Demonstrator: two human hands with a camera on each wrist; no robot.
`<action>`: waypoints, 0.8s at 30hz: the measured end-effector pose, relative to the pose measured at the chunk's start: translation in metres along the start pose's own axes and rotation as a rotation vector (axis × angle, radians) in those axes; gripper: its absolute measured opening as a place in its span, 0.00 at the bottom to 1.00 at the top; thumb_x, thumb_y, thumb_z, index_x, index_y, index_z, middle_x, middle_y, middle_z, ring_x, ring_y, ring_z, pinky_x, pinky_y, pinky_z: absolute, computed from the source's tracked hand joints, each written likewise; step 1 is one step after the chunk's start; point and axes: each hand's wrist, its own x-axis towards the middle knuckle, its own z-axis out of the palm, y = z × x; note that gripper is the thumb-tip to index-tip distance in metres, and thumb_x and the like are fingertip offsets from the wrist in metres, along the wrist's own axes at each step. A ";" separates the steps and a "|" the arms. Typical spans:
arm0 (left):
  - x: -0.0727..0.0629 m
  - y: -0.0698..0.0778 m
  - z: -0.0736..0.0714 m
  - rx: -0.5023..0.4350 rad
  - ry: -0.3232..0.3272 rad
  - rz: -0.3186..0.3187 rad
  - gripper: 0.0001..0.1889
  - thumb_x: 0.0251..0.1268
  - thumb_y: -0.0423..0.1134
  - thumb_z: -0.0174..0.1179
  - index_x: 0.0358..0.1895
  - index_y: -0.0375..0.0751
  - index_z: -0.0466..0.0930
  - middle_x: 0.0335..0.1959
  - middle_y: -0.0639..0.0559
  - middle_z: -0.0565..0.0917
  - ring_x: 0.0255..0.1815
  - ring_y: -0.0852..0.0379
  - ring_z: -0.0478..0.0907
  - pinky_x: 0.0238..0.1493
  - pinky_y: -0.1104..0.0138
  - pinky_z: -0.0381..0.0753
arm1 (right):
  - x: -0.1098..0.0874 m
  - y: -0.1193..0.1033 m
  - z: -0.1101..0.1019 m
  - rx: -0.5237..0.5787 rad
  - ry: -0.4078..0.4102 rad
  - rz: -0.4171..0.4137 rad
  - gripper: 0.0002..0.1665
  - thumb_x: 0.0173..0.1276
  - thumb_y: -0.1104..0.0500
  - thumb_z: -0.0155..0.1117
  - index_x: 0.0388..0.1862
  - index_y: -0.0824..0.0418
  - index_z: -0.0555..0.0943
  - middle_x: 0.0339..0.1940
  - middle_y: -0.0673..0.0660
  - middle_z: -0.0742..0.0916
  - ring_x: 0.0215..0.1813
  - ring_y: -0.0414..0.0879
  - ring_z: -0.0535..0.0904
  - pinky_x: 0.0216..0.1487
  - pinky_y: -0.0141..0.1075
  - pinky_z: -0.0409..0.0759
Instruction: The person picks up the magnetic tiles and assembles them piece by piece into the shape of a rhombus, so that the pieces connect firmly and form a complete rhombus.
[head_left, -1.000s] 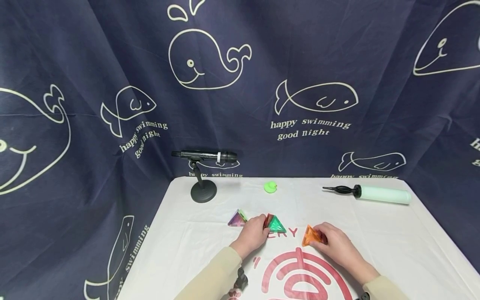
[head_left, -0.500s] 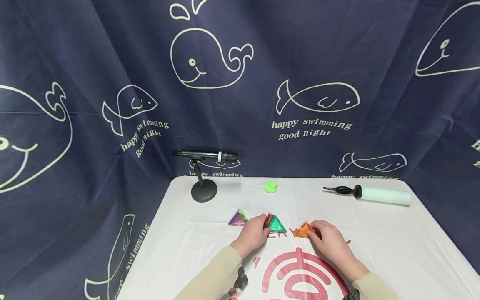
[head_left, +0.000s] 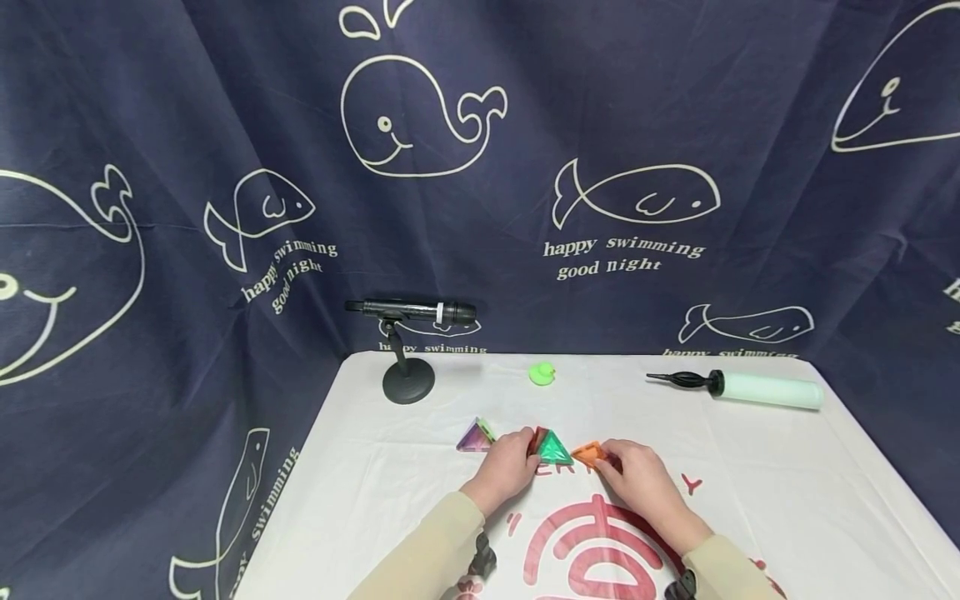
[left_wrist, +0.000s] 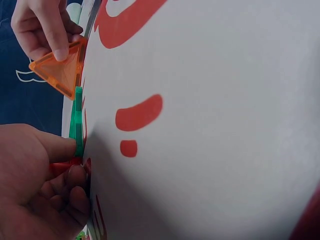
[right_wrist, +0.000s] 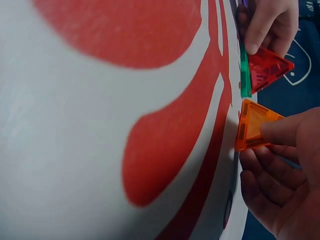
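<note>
My right hand (head_left: 641,477) pinches a translucent orange triangular magnetic tile (head_left: 587,454) between thumb and fingers. The tile stands on edge, one corner right at the green triangular tile (head_left: 555,451). My left hand (head_left: 506,468) holds a red triangular tile (right_wrist: 270,70) with its thumb against the corner where red meets green. In the left wrist view, the green tile is seen nearly edge-on and the red one is mostly hidden by the fingers. Left of that hand, a purple triangular tile (head_left: 474,438) sits beside a yellow-green one (head_left: 486,429).
Behind the tiles lies a small green duck (head_left: 542,374). A microphone on a black stand (head_left: 408,382) occupies the back left, and a pale green hand pump (head_left: 768,390) the back right. A dark blue printed curtain (head_left: 450,250) hangs behind the white table (head_left: 337,517).
My right hand has moved left with the orange tile, turning it and bringing it up to the green tile. The left hand has kept its place.
</note>
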 end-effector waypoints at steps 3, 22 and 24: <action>0.000 0.000 0.001 -0.010 -0.008 0.001 0.07 0.72 0.36 0.67 0.45 0.41 0.78 0.34 0.51 0.83 0.37 0.55 0.83 0.41 0.61 0.82 | 0.000 -0.003 0.003 0.002 0.034 -0.008 0.06 0.64 0.62 0.77 0.37 0.60 0.87 0.31 0.52 0.87 0.31 0.43 0.75 0.36 0.45 0.77; 0.001 -0.002 -0.002 -0.007 -0.008 0.023 0.10 0.72 0.37 0.67 0.50 0.41 0.81 0.40 0.48 0.87 0.43 0.52 0.85 0.45 0.60 0.83 | 0.014 -0.033 0.025 0.027 0.036 0.013 0.06 0.65 0.64 0.77 0.37 0.66 0.91 0.29 0.56 0.87 0.35 0.51 0.86 0.37 0.48 0.84; 0.001 -0.002 -0.002 -0.009 -0.008 0.028 0.10 0.71 0.37 0.68 0.50 0.41 0.81 0.40 0.48 0.87 0.42 0.52 0.85 0.44 0.60 0.83 | 0.015 -0.034 0.027 0.029 0.038 0.021 0.06 0.65 0.63 0.77 0.38 0.67 0.91 0.28 0.56 0.87 0.34 0.51 0.86 0.36 0.47 0.84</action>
